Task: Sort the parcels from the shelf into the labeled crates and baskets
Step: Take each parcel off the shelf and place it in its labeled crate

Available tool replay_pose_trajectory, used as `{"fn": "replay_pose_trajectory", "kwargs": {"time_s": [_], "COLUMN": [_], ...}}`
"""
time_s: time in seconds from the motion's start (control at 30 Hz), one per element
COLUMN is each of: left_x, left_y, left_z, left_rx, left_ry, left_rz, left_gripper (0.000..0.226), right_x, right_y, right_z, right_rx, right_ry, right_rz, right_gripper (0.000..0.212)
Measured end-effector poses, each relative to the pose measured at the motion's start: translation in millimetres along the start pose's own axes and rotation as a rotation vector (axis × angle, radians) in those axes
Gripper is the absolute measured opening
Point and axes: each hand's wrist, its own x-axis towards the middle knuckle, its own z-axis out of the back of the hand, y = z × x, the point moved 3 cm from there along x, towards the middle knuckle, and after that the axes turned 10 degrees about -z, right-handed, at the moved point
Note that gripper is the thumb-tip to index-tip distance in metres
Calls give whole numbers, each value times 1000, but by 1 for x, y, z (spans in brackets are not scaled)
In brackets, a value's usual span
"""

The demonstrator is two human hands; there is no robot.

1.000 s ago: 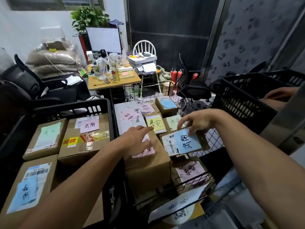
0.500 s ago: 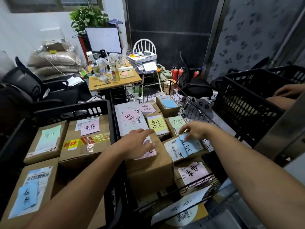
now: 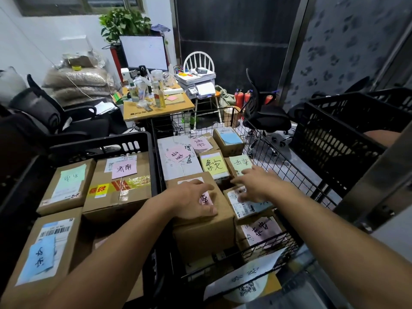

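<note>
A wire basket (image 3: pixel 296 169) in front of me holds several cardboard parcels with coloured handwritten notes. My left hand (image 3: pixel 191 201) lies flat on top of a large brown box (image 3: pixel 205 237) with a pink note, at the basket's near left. My right hand (image 3: pixel 256 186), fingers spread and blurred, hovers on a flat parcel (image 3: pixel 247 207) with a white shipping label and a blue note, which lies beside that box. A pink-note parcel (image 3: pixel 260 230) sits nearer to me. The black crate (image 3: pixel 100 146) on the left holds more labelled boxes.
A second black crate (image 3: pixel 330 139) stands at the right with another person's arm (image 3: pixel 383 137) in it. A metal shelf post (image 3: pixel 379 175) crosses the right edge. Behind the basket are a cluttered desk (image 3: pixel 156 110), a black office chair (image 3: pixel 265 117) and fire extinguishers (image 3: pixel 239 99).
My right hand has lowered the blue-note parcel into the basket beside the large box and spread its fingers over it. My left hand has stayed on the box.
</note>
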Motion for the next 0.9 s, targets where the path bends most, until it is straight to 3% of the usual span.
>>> {"fn": "replay_pose_trajectory", "kwargs": {"time_s": [0.1,0.23,0.47,0.63,0.9], "left_x": [-3,-4,-1,-3,-7], "left_y": [0,0,-1,-6,-8], "left_z": [0,-3,-5,-8,-11], "left_rx": [-23,-2,2,63,126], "left_ry": [-2,-7,19,15,48], "left_rz": [-5,-11,14,-16,24], "left_gripper": [82,84,85,83,93], "right_x": [5,11,19,21,7], "right_y": [-10,-29,-20,-23,-18], "right_z": [-19,-18,-30,-25,-17], "right_rx": [11,-7,-67,-2,-19], "right_ry": [69,5,105,157,52], "right_rz": [-32,-102,9,14,28], "right_gripper": [86,91,98,88,80]}}
